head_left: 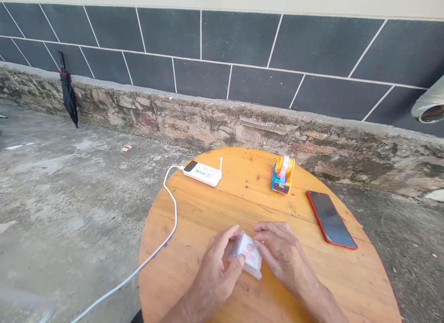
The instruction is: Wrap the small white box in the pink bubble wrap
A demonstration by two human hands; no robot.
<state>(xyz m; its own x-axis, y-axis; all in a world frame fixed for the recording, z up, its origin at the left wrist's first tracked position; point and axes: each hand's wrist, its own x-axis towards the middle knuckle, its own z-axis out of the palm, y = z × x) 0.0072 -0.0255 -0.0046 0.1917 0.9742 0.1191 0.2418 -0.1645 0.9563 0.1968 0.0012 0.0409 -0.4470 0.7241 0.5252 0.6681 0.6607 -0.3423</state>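
A small white box with a red print (250, 250), wrapped in clear bubble wrap, lies near the front of the round wooden table. My left hand (219, 263) grips it from the left, thumb on the near corner and fingers along the far left side. At the box's right edge, my right hand (282, 253) is closed, with thumb and fingertips pinched at the wrapping. What exactly those fingertips hold is partly hidden.
On the round table (215, 212) stand an orange and blue tape dispenser (282, 176), a red-edged phone (330, 219) and a white device (202, 173) with a cable (175, 216) trailing off left. A folded umbrella (67, 89) leans against the wall behind.
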